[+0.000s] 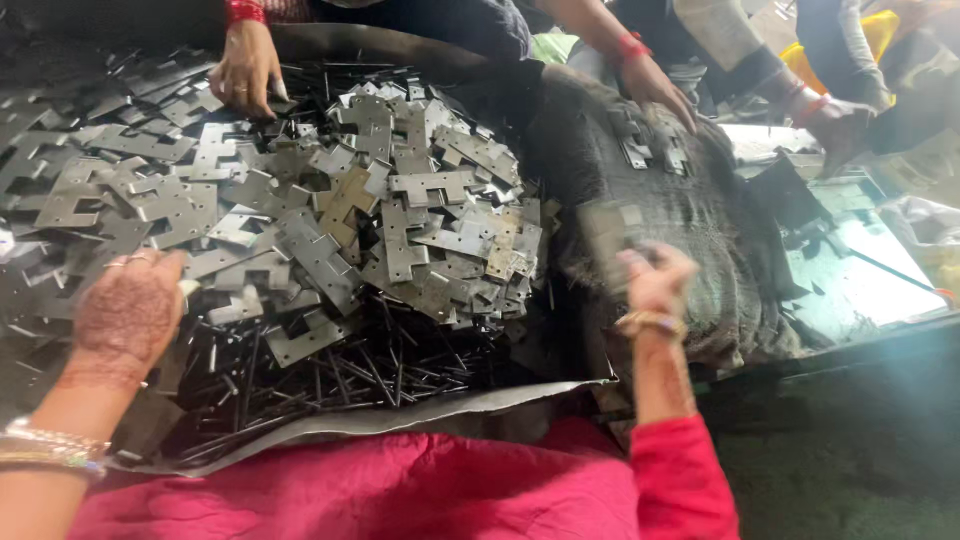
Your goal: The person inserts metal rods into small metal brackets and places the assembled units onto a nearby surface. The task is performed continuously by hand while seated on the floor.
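My left hand (130, 310), patterned with henna and with bangles at the wrist, rests on the near left edge of a big heap of flat grey metal hinge plates (330, 210); its fingers curl among the plates, and whether it grips one I cannot tell. My right hand (655, 280) is blurred and raised over a dark sackcloth (700, 200) to the right of the heap. A pale blurred piece (605, 235) sits by its fingers, but the hold is unclear. Thin dark metal pins (340, 375) lie under the heap's near side.
Across the heap, another person's hand (245, 70) touches the plates and their other hand (655, 90) lies by a few plates (650, 140) on the sackcloth. A further person's hand (835, 120) is at the far right. Pink cloth (400, 490) covers my lap; a shiny sheet (860, 270) lies right.
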